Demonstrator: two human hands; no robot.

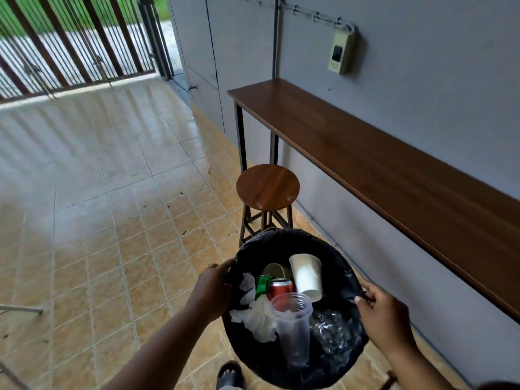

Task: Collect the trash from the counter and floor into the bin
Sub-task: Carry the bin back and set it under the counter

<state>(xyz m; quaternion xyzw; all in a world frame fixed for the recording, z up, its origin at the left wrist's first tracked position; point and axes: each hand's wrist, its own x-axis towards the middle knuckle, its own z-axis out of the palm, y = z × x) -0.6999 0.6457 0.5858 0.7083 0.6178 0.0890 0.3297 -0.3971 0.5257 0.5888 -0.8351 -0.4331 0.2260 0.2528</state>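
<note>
A round bin [284, 236] lined with a black bag is low in the middle of the view. My left hand [212, 289] grips its left rim and my right hand [381, 313] grips its right rim. Inside lie a white paper cup [306, 277], a clear plastic cup [292, 330], a red can [280, 288], a green wrapper [262, 285], crumpled white tissue [260, 319], a brown cup [277, 270] and crushed clear plastic [333, 330].
A long brown wooden counter [380, 170] runs along the grey wall on the right. A round wooden stool [267, 185] stands just beyond the bin. Tan tiled floor [112, 220] stretches left to a barred gate [70, 46]. My sandalled foot [230, 374] is below the bin.
</note>
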